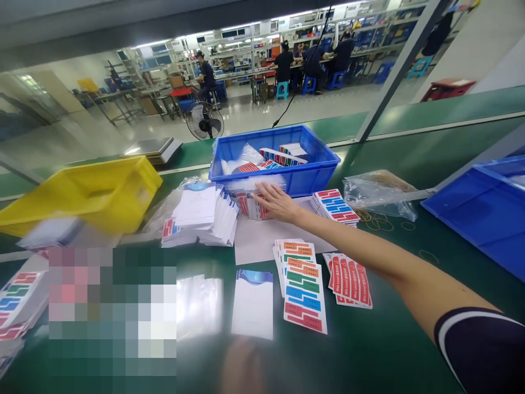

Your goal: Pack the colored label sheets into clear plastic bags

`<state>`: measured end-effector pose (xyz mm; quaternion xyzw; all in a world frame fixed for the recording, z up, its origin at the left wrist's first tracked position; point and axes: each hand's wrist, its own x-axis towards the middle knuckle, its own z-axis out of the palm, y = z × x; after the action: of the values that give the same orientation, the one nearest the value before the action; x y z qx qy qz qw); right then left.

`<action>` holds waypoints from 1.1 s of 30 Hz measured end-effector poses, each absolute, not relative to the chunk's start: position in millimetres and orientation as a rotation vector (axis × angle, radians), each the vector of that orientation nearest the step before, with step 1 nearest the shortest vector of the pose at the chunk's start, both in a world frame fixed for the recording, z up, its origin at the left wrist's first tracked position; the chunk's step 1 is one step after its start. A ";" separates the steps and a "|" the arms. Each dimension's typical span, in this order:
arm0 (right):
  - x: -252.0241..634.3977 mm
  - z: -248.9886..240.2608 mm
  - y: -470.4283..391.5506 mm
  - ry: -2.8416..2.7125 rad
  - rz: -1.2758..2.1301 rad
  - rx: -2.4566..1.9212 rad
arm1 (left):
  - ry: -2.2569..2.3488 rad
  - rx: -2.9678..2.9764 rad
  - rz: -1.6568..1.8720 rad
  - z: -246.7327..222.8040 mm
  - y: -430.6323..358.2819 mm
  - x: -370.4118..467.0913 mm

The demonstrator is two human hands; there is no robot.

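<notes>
My right hand (276,203) reaches across from the right side, palm down. Its fingers are spread and rest on a row of plastic-bagged printed cards (243,203) in front of the blue bin; I cannot make out a grip. At the bottom edge, my left hand (243,365) is a skin-toned blur whose fingers do not show. Just beyond it lies a white leaflet (252,306) with a blue top. To its right are colourful sticker sheets (304,295) and red label sheets (350,280). Clear plastic bags (199,306) lie to its left.
The blue bin (315,178) holds cards and bags. Left stand a yellow bin (110,191) and leaflet stacks (197,205). Right are a sticker stack (336,207), rubber bands (379,221), a plastic bag (377,191) and another blue bin (479,213). People work behind.
</notes>
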<state>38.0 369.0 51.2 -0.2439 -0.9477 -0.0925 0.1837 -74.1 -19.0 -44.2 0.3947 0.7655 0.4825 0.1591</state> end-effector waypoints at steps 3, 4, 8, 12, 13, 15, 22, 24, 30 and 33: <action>29.8 66.4 334.2 -2.622 -0.197 -0.757 | 2.211 1.132 1.446 -39.2 -15.4 -71.1; 26.9 69.8 315.4 -2.614 -0.150 -0.766 | 2.213 1.112 1.432 -35.4 -14.5 -71.3; 19.0 60.9 216.6 -2.810 0.033 -0.529 | 2.163 0.949 1.421 -12.9 -13.8 -80.1; 17.1 15.1 117.1 -2.920 -0.054 -0.480 | 2.146 0.842 1.455 4.2 -23.0 -97.2; 17.5 2.2 98.5 -2.910 -0.071 -0.507 | 2.156 0.823 1.453 5.8 -26.9 -101.3; 20.2 -18.3 72.5 -2.876 -0.061 -0.508 | 2.165 0.763 1.453 6.1 -34.9 -107.4; 42.5 1.3 60.1 -2.663 0.208 -0.367 | 1.993 0.571 1.421 -3.1 -45.5 -100.4; 51.5 19.5 54.9 -2.604 0.318 -0.306 | 1.931 0.566 1.393 -3.4 -45.4 -96.9; 92.1 51.2 53.0 -2.529 0.496 -0.423 | 1.446 0.418 1.331 -3.6 -45.5 -92.1; 115.5 42.5 76.6 -2.565 0.332 -0.853 | 1.258 0.331 1.303 -4.3 -42.0 -90.9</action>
<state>115.5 76.6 42.5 -0.3065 -0.9213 0.1193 0.2076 -90.9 -42.0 -4.3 0.1430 0.5440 0.5631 0.6054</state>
